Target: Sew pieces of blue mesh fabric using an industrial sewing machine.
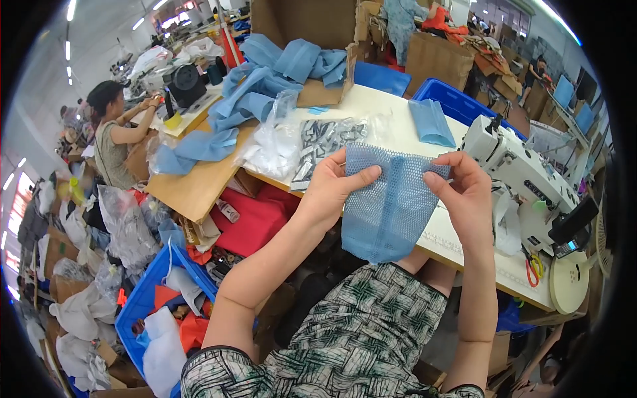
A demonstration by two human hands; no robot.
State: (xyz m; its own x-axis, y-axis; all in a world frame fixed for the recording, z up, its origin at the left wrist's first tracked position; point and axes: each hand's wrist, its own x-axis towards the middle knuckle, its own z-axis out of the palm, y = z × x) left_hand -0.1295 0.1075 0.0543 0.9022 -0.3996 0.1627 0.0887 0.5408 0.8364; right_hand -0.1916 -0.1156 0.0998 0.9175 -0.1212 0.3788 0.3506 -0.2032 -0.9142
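Note:
A light blue mesh fabric piece (391, 212), shaped like a small pouch with a seam down its middle, hangs between my hands above my lap. My left hand (335, 186) pinches its upper left edge, thumb in front. At the upper right corner, my right hand (464, 186) grips the mesh between thumb and fingers. Behind it on the white table lies a clear plastic bag (325, 142) with dark patterned pieces inside. Another blue mesh piece (431, 124) rests flat farther right.
A white sewing machine (521, 162) stands at the right, with red-handled scissors (533, 268) near the table edge. Blue mesh strips (265, 83) spill from a cardboard box (302, 30). A blue crate (136, 331) of scraps sits lower left. Another person (113, 136) works at the far left.

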